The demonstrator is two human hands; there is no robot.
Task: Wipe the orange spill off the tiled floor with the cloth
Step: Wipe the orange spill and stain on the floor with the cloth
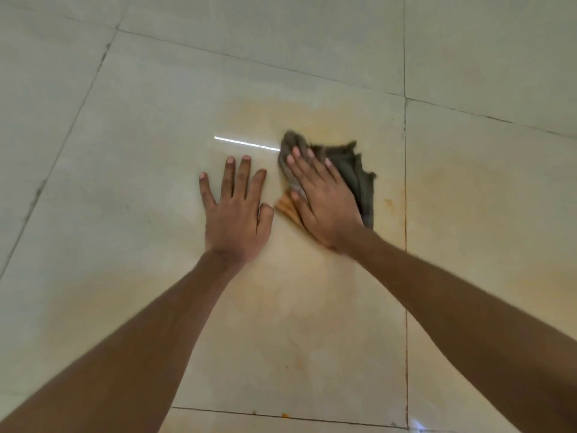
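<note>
A crumpled grey-brown cloth (pixel 352 170) lies on the pale tiled floor (pixel 131 126), with an orange-stained corner showing under the thumb. My right hand (pixel 321 198) presses flat on the cloth with straight fingers. Just left of it, my left hand (pixel 234 210) rests flat on the bare tile, fingers spread. A faint orange smear (pixel 274 117) spreads over the tile above and around the cloth. More orange haze (pixel 296 323) lies on the tile nearer to me, between my forearms.
Dark grout lines (pixel 406 182) run down the right of the cloth and across the far side. Small orange specks (pixel 389 202) sit beside the right grout line, and another at the near grout line (pixel 284 415). A bright light reflection (pixel 246 142) streaks the tile.
</note>
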